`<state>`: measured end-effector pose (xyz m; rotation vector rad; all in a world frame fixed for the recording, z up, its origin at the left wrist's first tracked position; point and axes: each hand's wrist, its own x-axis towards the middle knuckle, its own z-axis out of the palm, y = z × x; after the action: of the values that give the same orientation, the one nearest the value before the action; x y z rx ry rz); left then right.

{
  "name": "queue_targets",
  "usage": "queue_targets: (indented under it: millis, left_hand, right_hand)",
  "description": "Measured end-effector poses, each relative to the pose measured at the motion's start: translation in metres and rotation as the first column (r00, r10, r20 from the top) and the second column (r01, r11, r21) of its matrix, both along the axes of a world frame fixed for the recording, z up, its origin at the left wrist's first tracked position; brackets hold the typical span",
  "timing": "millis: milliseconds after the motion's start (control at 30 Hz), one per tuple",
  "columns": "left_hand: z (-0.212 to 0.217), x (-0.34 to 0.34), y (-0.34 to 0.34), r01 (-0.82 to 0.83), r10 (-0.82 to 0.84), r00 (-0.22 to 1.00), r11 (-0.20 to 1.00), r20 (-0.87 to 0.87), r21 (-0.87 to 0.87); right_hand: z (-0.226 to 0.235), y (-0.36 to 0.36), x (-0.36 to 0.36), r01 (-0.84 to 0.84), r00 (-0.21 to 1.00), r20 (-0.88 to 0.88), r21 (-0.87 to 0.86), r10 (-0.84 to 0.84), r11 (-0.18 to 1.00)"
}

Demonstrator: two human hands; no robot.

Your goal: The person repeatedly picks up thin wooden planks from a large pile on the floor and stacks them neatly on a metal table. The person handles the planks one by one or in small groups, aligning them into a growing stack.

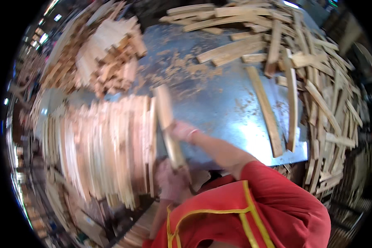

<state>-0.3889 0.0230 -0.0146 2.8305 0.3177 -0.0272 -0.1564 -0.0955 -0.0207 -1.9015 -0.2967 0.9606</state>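
Observation:
A pale wooden slat (164, 108), slightly blurred, is tilted up off the metal table, just right of a tight row of slats (107, 144). My right hand (182, 131), in a pinkish glove, grips it around the middle from the right side. At the slat's near end is my left hand (170, 182), also gloved, closed about it by the table's front edge; motion smears its fingers. The row stands on edge, packed side by side, with uneven near ends.
Behind the row rises a stack of lighter slats (107, 49). Wood shavings (186, 70) litter the metal table (219, 107). Two long slats (264, 111) lie to the right, beside a large jumbled heap of curved pieces (322, 95). More boards (223, 14) line the far edge.

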Motion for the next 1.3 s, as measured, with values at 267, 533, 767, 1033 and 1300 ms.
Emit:
queue_targets:
  millis: [267, 533, 767, 1033, 1300]
  left_hand:
    - [-0.014, 0.025, 0.057, -0.133, 0.175, 0.981, 0.918, -0.080, 0.374]
    - [-0.032, 0.089, -0.083, 0.316, -0.317, 0.946, 0.948, -0.071, -0.027]
    - [-0.051, 0.169, -0.244, -0.413, -0.332, 0.883, -0.212, -0.332, -0.886]
    - [-0.100, 0.211, -0.262, -0.517, 0.033, 0.841, -0.241, -0.540, -0.821]
    - [-0.059, 0.197, -0.206, -0.410, -0.275, 0.911, -0.550, -0.306, -0.727]
  right_hand:
    - [0.048, -0.109, 0.022, 0.234, 0.820, 0.533, 0.022, -0.209, 0.972]
    - [0.036, -0.449, -0.012, 0.913, 0.395, 0.600, -0.172, -0.696, 0.371]
    - [0.017, -0.418, 0.015, 0.774, 0.533, 0.127, 0.327, -0.837, 0.542]
    - [0.023, -0.571, 0.240, 0.743, -0.049, -0.528, 0.548, -0.848, -0.384]
    - [0.012, -0.406, 0.016, 0.839, 0.514, -0.618, 0.507, -0.595, 0.199]
